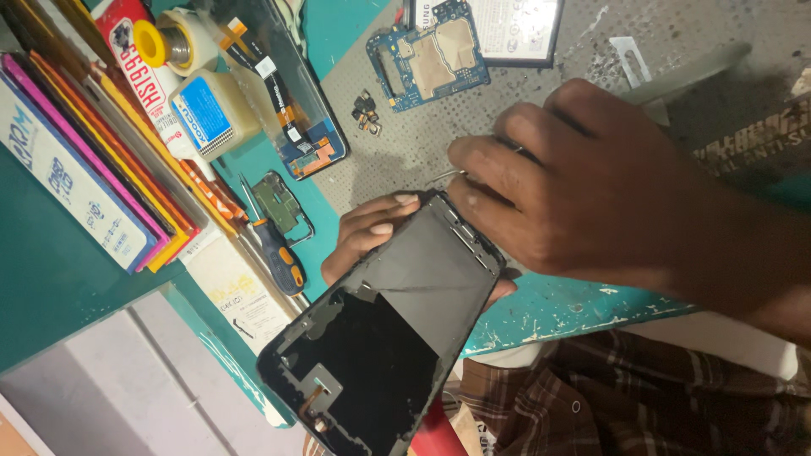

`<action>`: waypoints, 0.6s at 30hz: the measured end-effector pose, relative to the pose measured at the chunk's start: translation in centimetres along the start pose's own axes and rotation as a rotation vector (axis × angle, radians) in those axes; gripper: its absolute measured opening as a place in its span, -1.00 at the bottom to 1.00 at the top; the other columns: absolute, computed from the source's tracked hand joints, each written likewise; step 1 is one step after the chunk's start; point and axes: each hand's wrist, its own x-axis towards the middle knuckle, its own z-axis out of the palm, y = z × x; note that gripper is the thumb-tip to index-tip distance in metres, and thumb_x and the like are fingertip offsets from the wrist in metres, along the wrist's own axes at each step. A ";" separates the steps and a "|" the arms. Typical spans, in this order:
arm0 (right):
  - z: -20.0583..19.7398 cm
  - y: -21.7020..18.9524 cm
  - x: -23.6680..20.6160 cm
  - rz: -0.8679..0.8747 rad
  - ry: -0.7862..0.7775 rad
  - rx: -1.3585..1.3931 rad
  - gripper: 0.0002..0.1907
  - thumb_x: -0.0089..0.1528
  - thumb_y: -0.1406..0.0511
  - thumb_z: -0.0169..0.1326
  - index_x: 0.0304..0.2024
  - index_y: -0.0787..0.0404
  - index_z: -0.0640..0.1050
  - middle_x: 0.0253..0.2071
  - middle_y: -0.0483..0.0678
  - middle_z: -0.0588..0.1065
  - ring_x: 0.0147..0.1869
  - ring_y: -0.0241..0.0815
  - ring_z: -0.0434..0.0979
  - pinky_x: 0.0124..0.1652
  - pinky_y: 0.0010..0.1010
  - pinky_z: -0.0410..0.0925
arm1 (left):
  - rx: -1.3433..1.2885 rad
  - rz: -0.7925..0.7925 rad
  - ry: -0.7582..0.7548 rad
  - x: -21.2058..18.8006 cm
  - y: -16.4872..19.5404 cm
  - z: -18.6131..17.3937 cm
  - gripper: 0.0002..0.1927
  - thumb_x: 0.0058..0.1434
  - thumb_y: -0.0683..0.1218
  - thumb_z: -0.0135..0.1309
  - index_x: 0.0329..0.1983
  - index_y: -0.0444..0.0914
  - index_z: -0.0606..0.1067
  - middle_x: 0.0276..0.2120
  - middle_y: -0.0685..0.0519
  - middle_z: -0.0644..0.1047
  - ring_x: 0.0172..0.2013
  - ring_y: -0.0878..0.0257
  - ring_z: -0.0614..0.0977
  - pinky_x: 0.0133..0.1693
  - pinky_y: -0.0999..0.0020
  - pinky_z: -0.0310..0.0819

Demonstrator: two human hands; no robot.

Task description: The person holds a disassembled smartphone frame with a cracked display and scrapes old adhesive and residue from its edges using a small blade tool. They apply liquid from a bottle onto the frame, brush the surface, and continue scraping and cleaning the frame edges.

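The opened phone frame (384,338) is black, the circuit board (429,55) blue. The tabletop (549,308) is teal; the screwdriver handle (283,263) blue and orange.

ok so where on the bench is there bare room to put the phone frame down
Barest patch: the grey mat between the blue circuit board, the small loose parts and the right hand. A teal strip lies bare below that hand. Crowded: the left side, with screwdriver, glue bottle, tape rolls and stacked boxes. The left hand holds the phone frame.

One cam only, head-worn, looking steeply down, tilted sideways. Very close in: hands and opened phone frame (384,329) fill mid-frame, teal workbench (51,270) behind.
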 end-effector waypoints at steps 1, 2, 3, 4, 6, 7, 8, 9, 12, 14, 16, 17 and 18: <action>0.0 0.0 0.0 -0.001 -0.007 0.014 -0.68 0.23 0.20 0.16 0.01 0.10 0.67 0.08 -0.12 0.57 0.04 -0.18 0.46 -0.03 -0.31 0.30 | -0.018 -0.025 0.006 -0.1 0.1 0.0 -0.02 -0.12 -0.05 0.61 0.19 -0.27 0.15 0.15 -0.09 0.43 0.14 0.22 0.51 0.26 0.43 0.41; 0.1 0.0 0.0 -0.003 -0.014 0.027 -0.68 0.22 0.21 0.16 0.01 0.10 0.67 0.09 -0.12 0.57 0.04 -0.18 0.46 -0.03 -0.30 0.30 | -0.013 -0.053 0.004 -0.1 0.0 0.0 -0.01 -0.15 -0.05 0.61 0.18 -0.27 0.16 0.15 -0.10 0.44 0.13 0.21 0.52 0.26 0.41 0.41; 0.1 0.1 0.0 -0.006 -0.026 0.032 -0.68 0.21 0.21 0.15 0.01 0.09 0.66 0.09 -0.11 0.57 0.04 -0.17 0.47 -0.03 -0.29 0.30 | -0.009 -0.081 0.003 -0.1 0.0 -0.1 -0.01 -0.17 -0.05 0.61 0.18 -0.27 0.17 0.14 -0.11 0.46 0.13 0.19 0.52 0.25 0.40 0.41; 0.0 0.1 0.0 -0.010 -0.038 0.039 -0.67 0.21 0.20 0.15 0.01 0.09 0.66 0.09 -0.11 0.57 0.04 -0.16 0.47 -0.04 -0.29 0.31 | 0.018 -0.114 -0.006 -0.1 0.0 -0.1 0.00 -0.21 -0.05 0.62 0.17 -0.26 0.18 0.14 -0.12 0.46 0.12 0.18 0.54 0.23 0.38 0.42; -0.1 0.1 0.0 -0.015 -0.051 0.034 -0.66 0.20 0.21 0.15 0.02 0.09 0.66 0.08 -0.12 0.57 0.04 -0.17 0.48 -0.04 -0.29 0.31 | 0.009 -0.131 -0.006 -0.1 0.0 -0.2 0.00 -0.21 -0.05 0.63 0.17 -0.25 0.18 0.13 -0.12 0.46 0.14 0.18 0.54 0.22 0.39 0.43; -0.1 0.1 0.1 -0.015 -0.053 0.027 -0.65 0.20 0.21 0.15 0.03 0.09 0.66 0.07 -0.14 0.57 0.03 -0.18 0.48 -0.05 -0.30 0.30 | -0.005 -0.120 -0.008 -0.1 0.0 -0.2 0.00 -0.20 -0.05 0.63 0.17 -0.25 0.18 0.13 -0.12 0.46 0.13 0.18 0.54 0.22 0.39 0.43; -0.2 0.1 0.1 -0.016 -0.055 0.020 -0.65 0.20 0.22 0.15 0.04 0.09 0.66 0.06 -0.16 0.57 0.03 -0.19 0.48 -0.06 -0.31 0.30 | -0.016 -0.116 -0.002 -0.1 0.0 -0.2 -0.01 -0.19 -0.06 0.62 0.17 -0.25 0.18 0.13 -0.12 0.46 0.13 0.18 0.54 0.22 0.39 0.44; -0.2 0.1 0.2 -0.014 -0.044 0.014 -0.65 0.21 0.22 0.15 0.04 0.10 0.66 0.07 -0.16 0.57 0.02 -0.19 0.48 -0.07 -0.32 0.30 | -0.024 -0.108 0.001 -0.2 0.0 -0.1 -0.01 -0.19 -0.06 0.62 0.17 -0.24 0.18 0.13 -0.12 0.46 0.13 0.18 0.54 0.22 0.40 0.44; -0.3 0.0 0.2 -0.011 -0.036 0.000 -0.64 0.23 0.20 0.14 0.06 0.11 0.65 0.07 -0.16 0.56 0.01 -0.21 0.47 -0.08 -0.35 0.29 | -0.035 -0.092 0.002 -0.2 0.0 -0.1 -0.02 -0.16 -0.07 0.62 0.18 -0.24 0.18 0.13 -0.12 0.45 0.13 0.19 0.54 0.22 0.41 0.44; -0.3 0.0 0.0 -0.015 -0.049 -0.014 -0.64 0.23 0.20 0.13 0.06 0.12 0.65 0.07 -0.18 0.55 0.01 -0.22 0.47 -0.09 -0.36 0.29 | -0.038 -0.089 -0.001 -0.2 0.0 -0.1 -0.02 -0.15 -0.07 0.62 0.19 -0.24 0.18 0.13 -0.11 0.45 0.12 0.20 0.54 0.21 0.41 0.44; -0.4 0.0 -0.2 -0.035 -0.076 -0.011 -0.61 0.21 0.21 0.12 0.07 0.12 0.64 0.10 -0.14 0.55 0.01 -0.20 0.46 -0.08 -0.34 0.29 | -0.044 -0.087 -0.001 -0.3 0.0 -0.1 -0.03 -0.13 -0.08 0.62 0.19 -0.24 0.18 0.13 -0.11 0.45 0.12 0.20 0.54 0.21 0.42 0.45; -0.5 0.1 -0.3 -0.044 -0.089 -0.010 -0.60 0.19 0.21 0.12 0.08 0.13 0.64 0.11 -0.12 0.55 0.01 -0.19 0.46 -0.08 -0.33 0.29 | -0.051 -0.086 0.001 -0.3 0.0 0.0 -0.03 -0.12 -0.08 0.62 0.19 -0.24 0.18 0.13 -0.11 0.45 0.12 0.20 0.54 0.21 0.43 0.45; -0.6 0.1 -0.4 -0.045 -0.092 -0.001 -0.59 0.21 0.20 0.11 0.08 0.13 0.64 0.10 -0.13 0.55 0.00 -0.19 0.44 -0.09 -0.33 0.29 | -0.058 -0.080 0.003 -0.3 0.0 0.0 -0.04 -0.12 -0.09 0.62 0.19 -0.23 0.18 0.13 -0.11 0.45 0.12 0.21 0.53 0.21 0.43 0.45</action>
